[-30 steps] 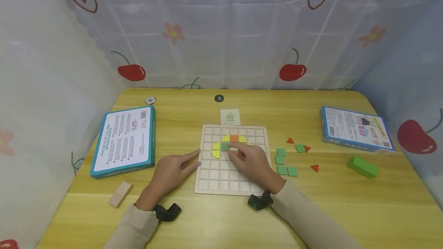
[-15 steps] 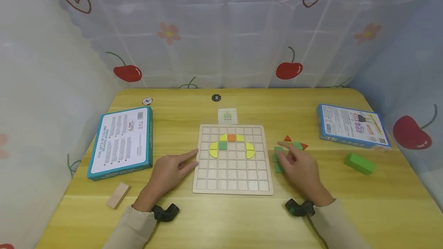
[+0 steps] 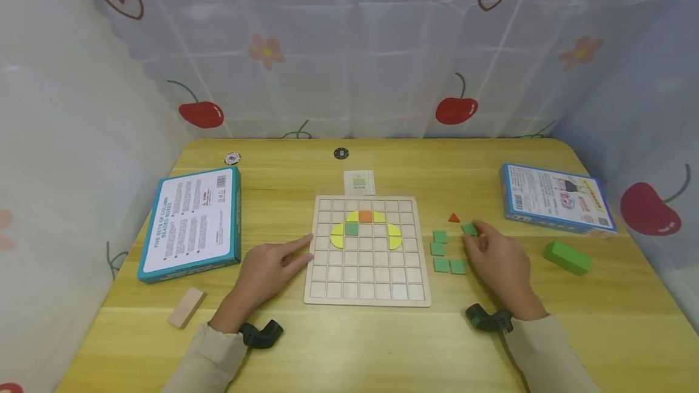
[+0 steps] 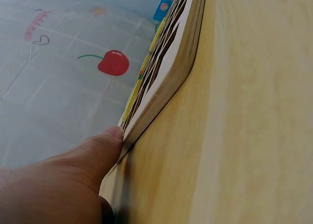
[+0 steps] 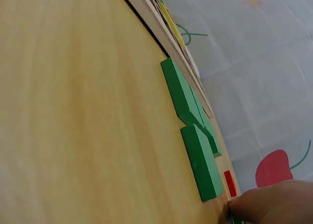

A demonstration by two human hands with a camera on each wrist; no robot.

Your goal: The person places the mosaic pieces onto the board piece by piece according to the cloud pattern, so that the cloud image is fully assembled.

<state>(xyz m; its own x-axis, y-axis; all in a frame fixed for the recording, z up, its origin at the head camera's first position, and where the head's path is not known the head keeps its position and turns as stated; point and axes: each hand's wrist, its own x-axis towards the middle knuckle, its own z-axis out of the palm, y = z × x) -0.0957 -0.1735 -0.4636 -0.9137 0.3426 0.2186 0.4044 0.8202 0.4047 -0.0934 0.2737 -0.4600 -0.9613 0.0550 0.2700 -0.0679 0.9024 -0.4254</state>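
Observation:
A wooden grid board [image 3: 366, 272] lies mid-table with yellow curved pieces [image 3: 338, 236], an orange square [image 3: 365, 217] and a green square [image 3: 351, 229] set in it. My left hand [image 3: 295, 252] rests flat beside it, and a fingertip [image 4: 98, 153] touches the board's left edge [image 4: 166, 72]. My right hand [image 3: 474, 235] is right of the board and pinches a loose green square [image 3: 468, 228]. Several other green squares [image 3: 440, 236] [image 5: 203, 163] lie between hand and board. A red triangle [image 3: 453, 218] sits just beyond, and a red piece [image 5: 230, 183] shows by my fingertip [image 5: 274, 202].
A teal box [image 3: 191, 223] lies at the left and a blue box [image 3: 557, 199] at the right. A green block [image 3: 568, 258] sits near the right edge, a plain wooden block [image 3: 188, 307] at front left. A pattern card [image 3: 359, 182], a black disc [image 3: 341, 153] and a white chip [image 3: 232, 158] lie behind the board.
My right hand left the green square on the board and moved right to the loose tiles, ending on the far green square. The left hand stayed at the board's edge.

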